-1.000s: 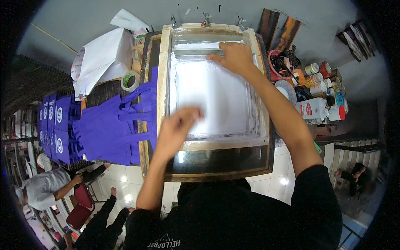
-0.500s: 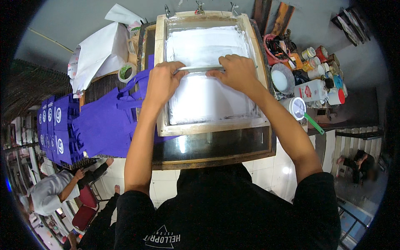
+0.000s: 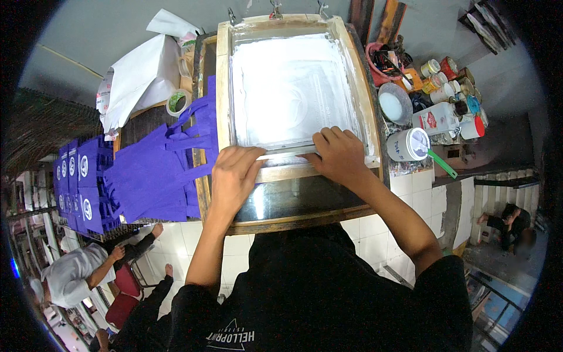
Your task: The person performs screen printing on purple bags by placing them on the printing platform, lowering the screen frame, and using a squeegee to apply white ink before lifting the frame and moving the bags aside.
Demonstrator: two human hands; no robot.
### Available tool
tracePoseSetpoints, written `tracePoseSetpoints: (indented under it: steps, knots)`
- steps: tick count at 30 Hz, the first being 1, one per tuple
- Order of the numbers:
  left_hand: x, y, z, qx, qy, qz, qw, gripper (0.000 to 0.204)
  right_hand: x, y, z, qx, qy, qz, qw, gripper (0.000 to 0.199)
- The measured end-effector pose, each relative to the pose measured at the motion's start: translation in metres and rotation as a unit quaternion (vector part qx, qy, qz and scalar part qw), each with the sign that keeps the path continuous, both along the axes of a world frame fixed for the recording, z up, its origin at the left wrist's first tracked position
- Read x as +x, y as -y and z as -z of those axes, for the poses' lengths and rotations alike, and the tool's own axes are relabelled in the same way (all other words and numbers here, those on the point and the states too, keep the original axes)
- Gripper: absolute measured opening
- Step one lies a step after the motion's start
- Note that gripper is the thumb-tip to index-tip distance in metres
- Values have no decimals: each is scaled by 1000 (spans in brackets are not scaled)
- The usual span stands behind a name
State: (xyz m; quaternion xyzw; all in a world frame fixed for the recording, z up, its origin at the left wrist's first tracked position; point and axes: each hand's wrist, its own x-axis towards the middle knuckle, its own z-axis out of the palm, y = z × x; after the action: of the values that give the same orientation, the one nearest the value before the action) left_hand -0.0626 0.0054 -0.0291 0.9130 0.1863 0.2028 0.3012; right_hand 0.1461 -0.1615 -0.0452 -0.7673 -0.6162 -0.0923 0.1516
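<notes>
Both hands grip a long pale squeegee bar (image 3: 290, 154) lying across the near end of the wooden-framed printing screen (image 3: 293, 88). The left hand (image 3: 234, 176) and right hand (image 3: 337, 155) curl their fingers over it, hiding most of it. Purple fabric bags (image 3: 155, 176) lie beside the frame, partly tucked under it.

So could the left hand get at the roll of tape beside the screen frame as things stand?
Probably yes. The left hand rests on the squeegee at the frame's near edge; the tape roll lies uncovered left of the frame, beyond the purple bags, with nothing standing between.
</notes>
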Motion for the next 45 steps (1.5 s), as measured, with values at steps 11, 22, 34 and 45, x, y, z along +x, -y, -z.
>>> tracePoseSetpoints:
  steps: [11, 22, 34, 45]
  knots:
    - [-44, -11, 17, 121, 161, -93, 975, 124, 3, 13, -50, 211, 22, -49, 976, 16]
    - [26, -35, 31, 239, 73, -103, 963, 31, 48, -40, -174, 310, 132, -30, 941, 22]
    - [-80, -114, 21, 382, -55, -180, 905, 45, 61, -81, -269, 190, -67, 124, 972, 30]
    - [-317, -199, -3, 515, -214, -320, 766, 45, 106, -113, -299, 238, -17, 66, 969, 37]
